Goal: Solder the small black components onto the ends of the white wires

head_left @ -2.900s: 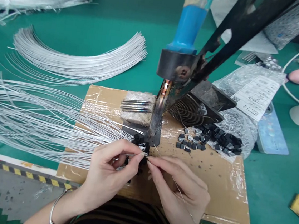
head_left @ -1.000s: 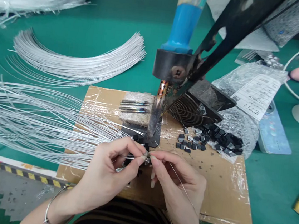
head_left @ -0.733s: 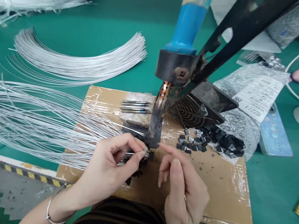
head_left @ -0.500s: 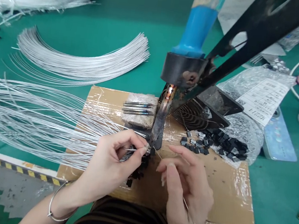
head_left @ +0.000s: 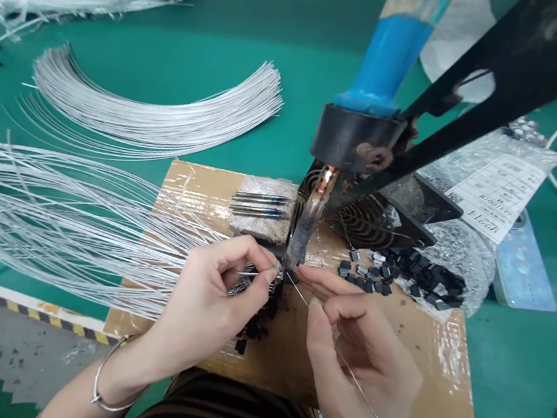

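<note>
My left hand (head_left: 219, 309) is closed in a pinch on a thin white wire (head_left: 247, 274). Its fingertips are right beside the tip of a soldering iron (head_left: 312, 209), which is clamped tip-down. My right hand (head_left: 366, 360) has thumb and fingers closed on a thin solder wire (head_left: 301, 294), whose front end reaches the iron's tip. The solder trails back across the palm. What sits at the pinched wire's end is too small to make out. Below the left fingers lie wire ends with small black pieces (head_left: 257, 327), partly hidden.
Loose white wires (head_left: 79, 233) spread left over cardboard (head_left: 431, 374). A curved wire bundle (head_left: 168, 116) lies behind. Thin metal rods (head_left: 259, 205) rest on a pale block. A black fan (head_left: 383, 214), small black parts (head_left: 422, 272) and a labelled plastic bag (head_left: 496, 193) are on the right.
My right hand has closed its fingers on the solder wire and moved it up to the iron's tip. My left hand stays nearly in place. The view has shifted slightly.
</note>
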`<state>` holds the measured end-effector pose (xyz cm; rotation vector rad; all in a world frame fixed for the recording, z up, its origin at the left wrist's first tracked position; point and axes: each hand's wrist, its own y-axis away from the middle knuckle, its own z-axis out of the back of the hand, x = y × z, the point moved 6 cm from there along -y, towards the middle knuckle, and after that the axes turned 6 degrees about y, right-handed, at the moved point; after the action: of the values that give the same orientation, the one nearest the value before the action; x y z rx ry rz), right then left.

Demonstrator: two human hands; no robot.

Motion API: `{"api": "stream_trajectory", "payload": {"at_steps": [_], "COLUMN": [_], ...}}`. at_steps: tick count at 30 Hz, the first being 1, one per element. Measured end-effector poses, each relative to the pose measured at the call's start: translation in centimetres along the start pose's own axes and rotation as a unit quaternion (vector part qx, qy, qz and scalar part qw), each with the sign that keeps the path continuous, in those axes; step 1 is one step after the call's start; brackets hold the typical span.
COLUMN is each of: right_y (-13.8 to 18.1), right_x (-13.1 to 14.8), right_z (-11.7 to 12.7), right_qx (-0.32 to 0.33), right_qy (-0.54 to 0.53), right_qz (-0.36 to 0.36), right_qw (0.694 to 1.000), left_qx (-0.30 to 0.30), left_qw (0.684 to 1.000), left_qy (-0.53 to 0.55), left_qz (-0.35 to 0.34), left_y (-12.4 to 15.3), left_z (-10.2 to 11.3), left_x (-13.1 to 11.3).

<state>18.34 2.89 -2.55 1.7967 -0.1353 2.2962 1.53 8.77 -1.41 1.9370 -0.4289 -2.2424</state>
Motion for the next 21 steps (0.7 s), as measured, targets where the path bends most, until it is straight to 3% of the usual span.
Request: {"api": "stream_trajectory", "payload": {"at_steps": [4,14,21], "right_y": [0.06,-0.35,-0.25], "right_x": [0.10,0.13,0.48], "right_z": [0.06,0.25,0.10], "right_qx": [0.001,0.019,-0.005], "right_qy": [-0.007,-0.003,-0.017], "right_qz": [-0.035,0.002,-0.037], "right_qw": [0.999,1.000,0.999], "left_qx": [-0.004,-0.009,-0.010], "left_qw": [1.000,1.000,1.000], "left_qy": [0.007,0.022,0.023], "left_qz": [0.001,-0.006,-0.010], "left_y": [-0.28,-0.40,-0.29], "left_z": [-0.01,-0.14,-0.12], "left_x": [0.00,-0.32,-0.62]}}
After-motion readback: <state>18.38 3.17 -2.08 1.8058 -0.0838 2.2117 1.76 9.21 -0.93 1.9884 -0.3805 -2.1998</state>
